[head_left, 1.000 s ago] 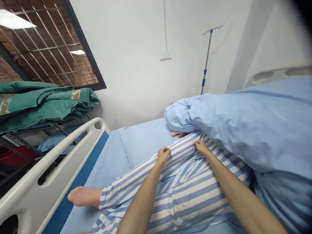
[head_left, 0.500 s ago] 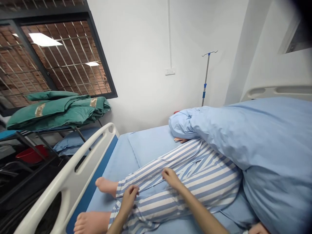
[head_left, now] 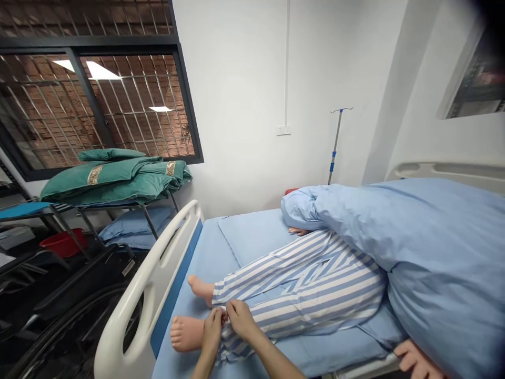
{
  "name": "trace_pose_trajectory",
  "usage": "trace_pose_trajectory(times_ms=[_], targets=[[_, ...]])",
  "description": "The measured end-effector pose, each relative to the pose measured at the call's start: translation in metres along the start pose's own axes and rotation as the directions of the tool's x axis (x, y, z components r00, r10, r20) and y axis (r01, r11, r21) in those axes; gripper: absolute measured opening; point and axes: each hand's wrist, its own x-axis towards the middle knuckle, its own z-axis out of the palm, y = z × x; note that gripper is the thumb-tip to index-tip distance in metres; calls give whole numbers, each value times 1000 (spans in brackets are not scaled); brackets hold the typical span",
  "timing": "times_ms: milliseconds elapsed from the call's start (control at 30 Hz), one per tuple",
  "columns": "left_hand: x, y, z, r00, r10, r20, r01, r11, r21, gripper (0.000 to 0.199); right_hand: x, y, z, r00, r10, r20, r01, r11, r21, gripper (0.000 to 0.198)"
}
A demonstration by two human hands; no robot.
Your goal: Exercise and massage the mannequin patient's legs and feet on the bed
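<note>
A manikin in blue-and-white striped pajama trousers (head_left: 315, 297) lies on the bed, both legs stretched toward the footboard. My left hand (head_left: 213, 330) is closed at the cuff of the near trouser leg, just above the near bare foot (head_left: 187, 333). Beside it, almost touching, my right hand (head_left: 240, 319) pinches the same cuff from the top. Fabric bunches under both hands. The far foot (head_left: 201, 289) pokes out of the other trouser leg. A blue quilt (head_left: 437, 247) covers the upper body, with one manikin hand (head_left: 418, 360) showing at its near edge.
The cream footboard (head_left: 130, 321) rises left of the feet. Beyond it are a wheelchair (head_left: 82, 321), a red basin (head_left: 65, 243) and green folded bedding (head_left: 130, 181) on a chair. An IV pole (head_left: 335, 150) stands by the far wall.
My right hand has moved from between the legs down to the near ankle and now grips the cuff beside my left hand. The view has shifted a little left and up.
</note>
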Motion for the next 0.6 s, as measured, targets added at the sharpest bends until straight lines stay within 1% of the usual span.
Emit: trace_pose_trajectory(times_ms=[67,133,200,267,333,367,400,467,533,600], targets=[[-2,4,6,1000,11,18,-11,1000,7,37,-1,4,-10,999,11,-51,-11,1000,-2,36],[-2,11,18,1000,25,11,-24,1000,-20,37,-3,11,-21,995,92,-41,-91,995,33,36],[-4,18,35,998,41,43,-37,996,-76,35,-6,20,-33,989,144,-40,-141,987,76,36],[-7,22,53,994,31,108,-21,995,-100,33,-11,28,-47,986,124,-115,-111,988,111,36],[-11,22,70,990,19,138,-10,998,-64,32,-16,36,-64,969,100,-225,-76,991,111,36],[-14,23,79,990,22,142,-16,999,-42,31,-19,40,-73,961,110,-252,-85,990,110,37],[-16,23,86,989,37,145,-33,999,-27,31,-23,45,-82,958,135,-254,-109,988,113,37],[-21,27,102,981,86,175,-79,996,-43,28,-29,53,-100,958,184,-219,-159,979,129,36],[-24,34,118,968,104,228,-86,992,-91,27,-34,61,-116,963,173,-206,-141,977,157,38],[-26,42,135,966,73,248,-46,992,-116,25,-36,68,-132,951,147,-273,-96,977,189,39]])
